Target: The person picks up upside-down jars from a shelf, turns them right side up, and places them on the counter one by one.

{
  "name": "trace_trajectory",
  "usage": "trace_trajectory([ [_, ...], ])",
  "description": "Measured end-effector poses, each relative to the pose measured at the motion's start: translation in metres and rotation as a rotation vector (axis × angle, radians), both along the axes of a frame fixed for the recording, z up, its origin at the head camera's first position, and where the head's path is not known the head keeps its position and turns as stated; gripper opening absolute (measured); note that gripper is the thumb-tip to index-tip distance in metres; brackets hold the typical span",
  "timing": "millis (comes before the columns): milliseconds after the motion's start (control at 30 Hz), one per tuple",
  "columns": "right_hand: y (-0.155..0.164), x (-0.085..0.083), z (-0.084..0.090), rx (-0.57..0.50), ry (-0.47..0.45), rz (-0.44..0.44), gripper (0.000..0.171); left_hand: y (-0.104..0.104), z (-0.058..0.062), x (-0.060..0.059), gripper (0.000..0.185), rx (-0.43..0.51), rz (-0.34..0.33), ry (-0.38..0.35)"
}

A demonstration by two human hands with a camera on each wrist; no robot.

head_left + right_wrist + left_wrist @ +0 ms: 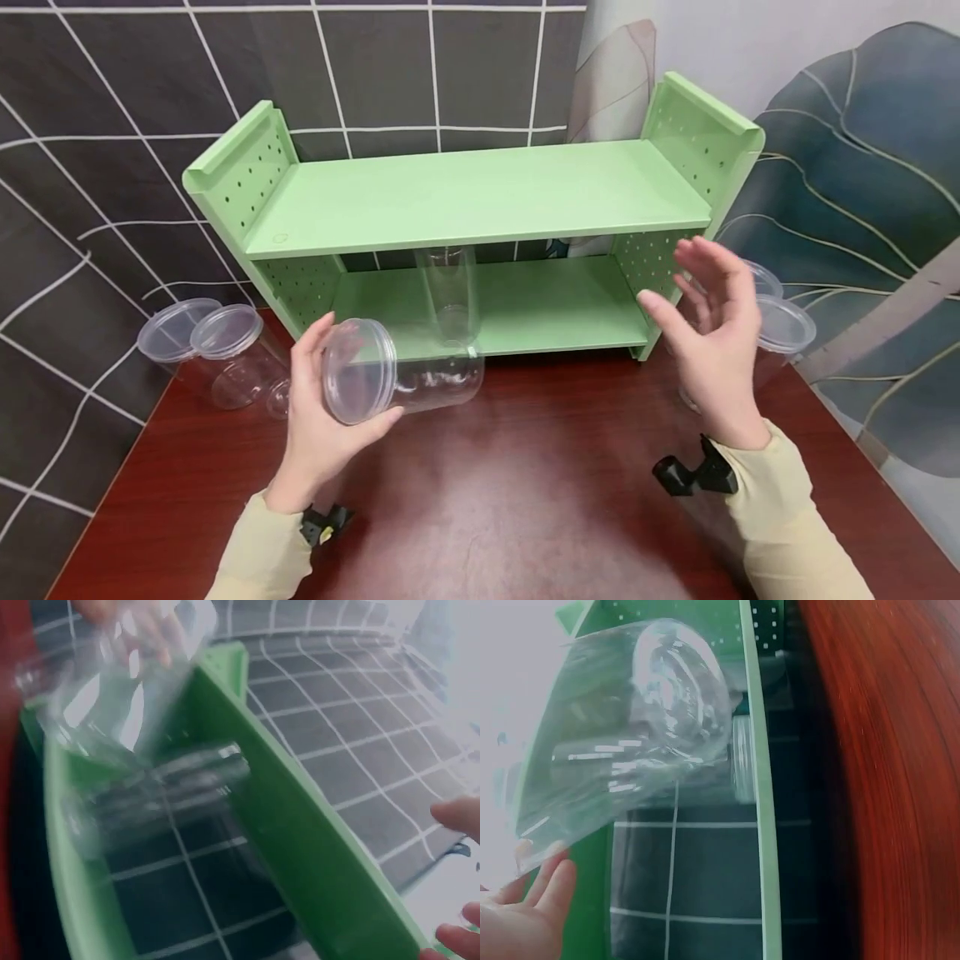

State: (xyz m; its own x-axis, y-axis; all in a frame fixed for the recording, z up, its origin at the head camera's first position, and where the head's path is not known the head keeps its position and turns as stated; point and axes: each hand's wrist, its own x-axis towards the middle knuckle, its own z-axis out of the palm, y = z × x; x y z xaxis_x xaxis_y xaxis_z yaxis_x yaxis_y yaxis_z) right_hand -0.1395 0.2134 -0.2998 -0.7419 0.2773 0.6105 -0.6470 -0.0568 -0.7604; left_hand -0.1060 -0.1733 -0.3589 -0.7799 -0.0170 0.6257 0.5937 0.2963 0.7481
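In the head view my left hand (322, 425) grips a clear plastic jar (438, 375) around its lidded end. The jar is tipped on its side, its translucent lid (360, 371) facing left and its base pointing right, in front of the green shelf's lower level. My right hand (712, 342) is raised in the air at the right, thumb and fingers apart, holding nothing. Another clear jar (450, 292) stands upright on the lower shelf, its top hidden by the upper board. The left wrist view shows my fingers (555, 889) at the edge of the held jar (592, 750).
The two-level green shelf (480, 200) stands at the back of the dark red table (495, 517). Lidded clear jars (228, 333) stand at the left. More lidded jars (783, 325) are at the right, partly behind my right hand. A dark tiled wall (390, 75) rises behind.
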Motion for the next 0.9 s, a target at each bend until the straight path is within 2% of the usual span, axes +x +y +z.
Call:
trace_trajectory([
  [100,0.002,0.0,0.014,-0.032,0.001,-0.097,0.062,-0.009,0.002,0.004,0.119,-0.001,0.042,-0.008],
  [200,0.005,-0.003,0.024,0.024,-0.05,-0.182,0.062,-0.017,0.003,0.008,0.119,0.015,0.073,-0.021],
  [333,0.017,-0.017,0.022,0.088,-0.145,-0.239,0.068,-0.025,0.004,0.013,0.119,0.066,0.106,0.016],
  [467,0.022,-0.034,0.016,0.101,-0.182,-0.249,0.068,-0.031,0.01,0.022,0.117,0.129,0.131,0.058],
  [567,0.023,-0.043,0.014,0.147,-0.205,-0.285,0.063,-0.036,0.019,0.031,0.11,0.217,0.12,0.09],
  [733,0.024,-0.053,0.013,0.182,-0.21,-0.36,0.053,-0.056,0.026,0.041,0.101,0.423,0.108,0.187],
  [800,0.024,-0.054,0.014,0.181,-0.21,-0.383,0.049,-0.067,0.027,0.043,0.098,0.507,0.129,0.225],
  [900,0.021,-0.051,0.019,0.199,-0.216,-0.424,0.045,-0.084,0.029,0.047,0.095,0.605,0.194,0.267],
])
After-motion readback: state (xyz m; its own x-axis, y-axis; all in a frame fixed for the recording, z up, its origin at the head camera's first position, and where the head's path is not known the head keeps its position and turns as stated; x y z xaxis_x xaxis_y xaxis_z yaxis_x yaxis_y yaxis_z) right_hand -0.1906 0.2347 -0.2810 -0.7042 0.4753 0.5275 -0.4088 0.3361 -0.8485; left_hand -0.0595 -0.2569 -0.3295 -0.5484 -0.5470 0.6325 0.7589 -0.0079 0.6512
